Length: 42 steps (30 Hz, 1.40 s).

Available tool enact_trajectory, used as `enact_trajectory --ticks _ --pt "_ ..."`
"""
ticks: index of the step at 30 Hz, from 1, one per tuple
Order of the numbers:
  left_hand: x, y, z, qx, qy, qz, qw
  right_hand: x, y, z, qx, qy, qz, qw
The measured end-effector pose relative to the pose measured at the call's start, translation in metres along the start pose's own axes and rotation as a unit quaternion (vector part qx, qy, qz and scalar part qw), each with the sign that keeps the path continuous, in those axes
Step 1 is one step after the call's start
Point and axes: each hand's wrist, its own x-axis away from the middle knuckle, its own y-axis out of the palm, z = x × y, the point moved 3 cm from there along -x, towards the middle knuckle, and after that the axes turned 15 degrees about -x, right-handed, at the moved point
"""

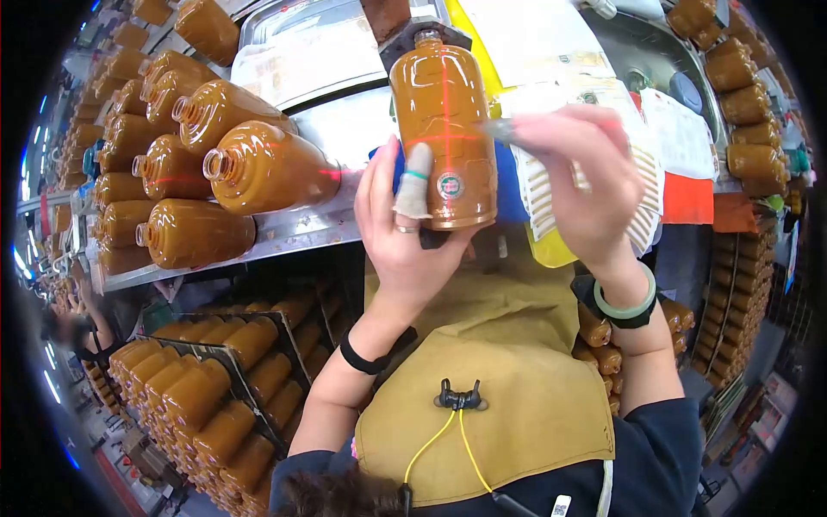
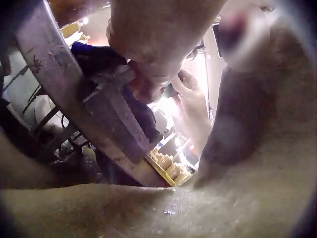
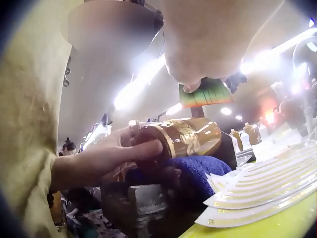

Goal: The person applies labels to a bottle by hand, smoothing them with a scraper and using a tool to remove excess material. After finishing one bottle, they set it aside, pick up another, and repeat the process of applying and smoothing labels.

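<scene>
A glossy brown glass bottle (image 1: 444, 95) lies in front of me with its neck at a metal bracket (image 1: 422, 34). A red laser cross and a round sticker (image 1: 450, 185) show on it. In the right wrist view gold decoration covers the bottle (image 3: 198, 136), over a blue cloth (image 3: 203, 168). My left hand (image 1: 401, 246) grips its base end, with a covered fingertip (image 1: 415, 194) along its side. Beside the bottle, my right hand (image 1: 590, 177) is blurred and holds a flat green-and-orange scraper (image 3: 205, 94). The left wrist view shows mostly skin and a metal frame (image 2: 119, 119).
Several brown bottles (image 1: 267, 168) lie on the metal counter at left. Stacked bottles (image 1: 194, 388) fill racks below it. Fanned decal sheets (image 1: 642, 202) rest on a yellow board (image 1: 551, 250) at right. Farther right are a metal basin (image 1: 637, 52) and more bottles (image 1: 745, 108).
</scene>
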Motion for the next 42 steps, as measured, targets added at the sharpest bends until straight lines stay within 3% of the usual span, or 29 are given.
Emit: enact_trajectory --ticks 2,5,6,8,9,10,12,13,16,18,19,20,22,24,26,28,30,32,34,36,38,42 --pt "0.003 0.003 -0.009 0.112 -0.06 -0.016 0.992 0.009 0.015 -0.009 0.035 -0.128 -0.144 0.981" --pt "0.003 0.001 -0.02 0.06 -0.014 -0.036 0.997 0.016 0.025 -0.036 -0.064 -0.128 -0.243 0.959" --pt "0.006 0.001 -0.022 0.066 -0.005 -0.048 0.997 0.011 0.027 -0.032 -0.064 -0.126 -0.24 0.96" --pt "0.008 0.003 -0.024 0.108 -0.039 -0.083 0.99 -0.011 0.03 -0.003 -0.025 -0.063 -0.15 0.986" --pt "0.008 0.0 -0.024 0.087 -0.048 -0.099 0.99 -0.021 0.025 0.012 0.008 -0.091 -0.092 0.992" --pt "0.005 -0.002 -0.02 0.088 -0.046 -0.099 0.99 -0.021 0.022 0.012 0.01 -0.091 -0.09 0.992" --pt "-0.003 -0.006 -0.014 0.155 -0.096 -0.043 0.982 -0.016 0.022 0.009 0.085 -0.191 -0.108 0.972" --pt "-0.001 -0.001 -0.015 0.156 -0.087 -0.038 0.983 0.0 0.031 -0.006 0.0 -0.201 -0.172 0.964" --pt "0.001 0.0 -0.02 0.128 -0.06 -0.055 0.988 0.01 0.033 -0.024 -0.039 -0.131 -0.209 0.968" --pt "0.005 0.001 -0.022 0.142 -0.076 -0.048 0.986 -0.009 0.029 0.008 -0.015 -0.052 -0.089 0.995" --pt "0.005 -0.001 -0.022 0.133 -0.069 -0.056 0.987 -0.017 0.019 0.023 0.051 -0.093 -0.051 0.993" --pt "0.005 -0.002 -0.023 0.124 -0.063 -0.065 0.988 -0.012 0.021 0.02 0.051 -0.095 -0.051 0.993" --pt "0.011 0.003 -0.031 0.134 -0.058 -0.064 0.987 0.011 0.035 -0.003 -0.005 -0.197 -0.148 0.969" --pt "0.012 0.005 -0.035 0.146 -0.055 -0.067 0.985 0.019 0.029 -0.027 -0.082 -0.177 -0.228 0.954" --pt "0.013 0.006 -0.036 0.176 -0.081 -0.121 0.974 0.002 0.034 -0.003 -0.051 -0.073 -0.127 0.988" --pt "0.012 0.008 -0.038 0.199 -0.091 -0.128 0.967 -0.019 0.014 0.023 0.035 -0.129 -0.057 0.989" --pt "0.011 0.006 -0.039 0.172 -0.055 -0.13 0.975 -0.004 0.018 0.016 0.019 -0.148 -0.108 0.983" --pt "0.012 0.006 -0.039 0.183 -0.063 -0.142 0.971 0.033 0.032 -0.009 -0.096 -0.249 -0.176 0.948" --pt "0.014 0.005 -0.04 0.157 -0.059 -0.165 0.972 0.015 0.026 -0.02 -0.145 -0.203 -0.213 0.945" --pt "0.009 0.002 -0.025 0.142 -0.045 -0.084 0.985 -0.006 0.019 0.011 -0.056 -0.059 -0.091 0.993" --pt "0.002 -0.003 -0.015 0.111 0.001 -0.051 0.992 -0.018 0.001 0.021 -0.023 -0.054 -0.003 0.998" --pt "-0.004 -0.006 0.012 0.025 0.044 -0.083 0.995 -0.02 -0.007 0.017 -0.028 -0.024 0.05 0.998"
